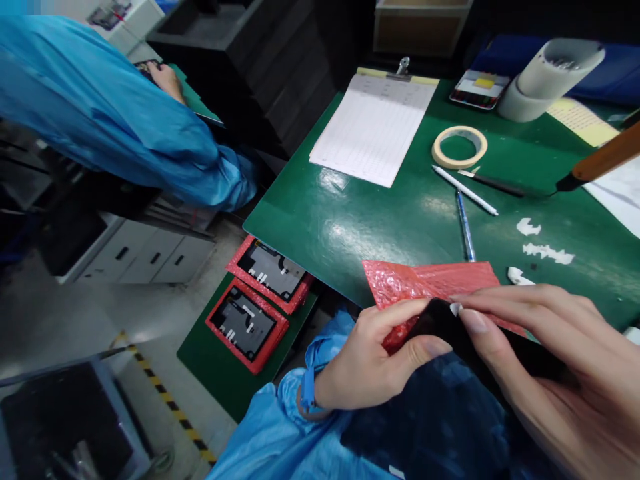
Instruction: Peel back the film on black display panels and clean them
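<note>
My left hand (373,357) pinches the near edge of a red bubble-wrap bag (425,280) that lies at the front edge of the green table (380,220). My right hand (555,353) grips a flat black part (450,327) whose corner sits at the bag's mouth; its fingers are closed along the part's top edge. Both hands are close together above my lap, where my blue sleeve (280,427) shows.
On the table lie a clipboard with paper (373,123), a tape ring (459,147), pens (465,223), white scraps (545,250), a large tape roll (550,77) and a phone (479,88). Two red-wrapped parts (260,293) lie on a low shelf at left. A person in blue (110,113) works at left.
</note>
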`<state>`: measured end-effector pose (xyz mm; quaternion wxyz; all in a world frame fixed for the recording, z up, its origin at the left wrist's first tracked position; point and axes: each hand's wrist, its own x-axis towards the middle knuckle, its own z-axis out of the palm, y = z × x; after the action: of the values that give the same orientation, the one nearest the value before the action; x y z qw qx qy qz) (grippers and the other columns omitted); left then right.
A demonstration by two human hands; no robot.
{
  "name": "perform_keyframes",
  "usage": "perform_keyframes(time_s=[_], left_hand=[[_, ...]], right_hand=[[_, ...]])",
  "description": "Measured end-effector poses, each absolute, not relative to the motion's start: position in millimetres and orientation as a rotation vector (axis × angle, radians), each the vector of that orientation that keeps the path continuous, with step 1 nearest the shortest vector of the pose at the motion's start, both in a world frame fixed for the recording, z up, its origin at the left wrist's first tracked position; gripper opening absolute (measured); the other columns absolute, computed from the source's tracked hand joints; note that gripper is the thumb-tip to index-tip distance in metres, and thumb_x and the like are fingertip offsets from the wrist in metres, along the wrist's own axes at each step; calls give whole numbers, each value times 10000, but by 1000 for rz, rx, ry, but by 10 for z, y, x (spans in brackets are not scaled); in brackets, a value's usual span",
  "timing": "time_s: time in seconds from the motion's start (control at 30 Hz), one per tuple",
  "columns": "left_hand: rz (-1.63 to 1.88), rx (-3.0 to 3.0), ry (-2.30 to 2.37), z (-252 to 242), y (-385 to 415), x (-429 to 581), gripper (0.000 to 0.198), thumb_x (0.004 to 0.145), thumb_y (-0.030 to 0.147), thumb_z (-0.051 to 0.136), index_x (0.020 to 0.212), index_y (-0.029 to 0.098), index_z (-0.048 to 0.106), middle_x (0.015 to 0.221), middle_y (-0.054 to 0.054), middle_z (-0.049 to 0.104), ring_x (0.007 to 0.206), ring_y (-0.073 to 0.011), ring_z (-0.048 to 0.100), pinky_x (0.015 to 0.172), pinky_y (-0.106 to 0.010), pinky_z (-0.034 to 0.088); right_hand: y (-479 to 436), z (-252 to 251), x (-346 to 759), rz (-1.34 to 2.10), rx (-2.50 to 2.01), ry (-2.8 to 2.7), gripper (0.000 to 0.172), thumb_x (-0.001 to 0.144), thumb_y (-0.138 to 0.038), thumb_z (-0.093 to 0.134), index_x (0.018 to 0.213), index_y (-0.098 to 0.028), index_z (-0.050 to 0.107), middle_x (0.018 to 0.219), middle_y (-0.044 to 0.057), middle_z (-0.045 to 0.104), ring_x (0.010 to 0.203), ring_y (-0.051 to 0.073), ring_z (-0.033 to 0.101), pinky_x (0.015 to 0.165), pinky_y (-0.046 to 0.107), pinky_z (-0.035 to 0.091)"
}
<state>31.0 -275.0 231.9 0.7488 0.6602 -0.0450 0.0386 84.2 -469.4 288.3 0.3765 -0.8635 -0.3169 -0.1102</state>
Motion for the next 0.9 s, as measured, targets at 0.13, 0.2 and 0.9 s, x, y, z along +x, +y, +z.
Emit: perform_keyframes(time_s=[0.13,0.2,0.9], left_hand=[[106,1473,-132,2306,-2756,292,391,1087,314,900,1412,100,860,1218,-139,940,1018,-261,898,939,-296,729],[125,1491,-148,2315,-2757,293,393,1093,295,891,1414,73,851,1239,-158,939,1043,-264,909,955,-286,728],[83,1578,-180,2338,-2738,257,280,1099,123,795,1371,89,852,1287,-136,941,1177,-274,920,1070,-308,725]], right_hand=[[-4655,2913,828,-231,-2211,-804,82,1171,-207,775,1234,-253,750,1199,-5,787,1014,175,744,1022,349,545],[-4634,2930,826,-205,-2212,-803,70,1182,-207,757,1231,-256,748,1195,-3,790,1031,183,743,1018,361,537],[-4670,2847,1080,229,-1924,-555,232,1122,-504,820,945,-355,817,932,-46,798,789,127,769,664,141,600]])
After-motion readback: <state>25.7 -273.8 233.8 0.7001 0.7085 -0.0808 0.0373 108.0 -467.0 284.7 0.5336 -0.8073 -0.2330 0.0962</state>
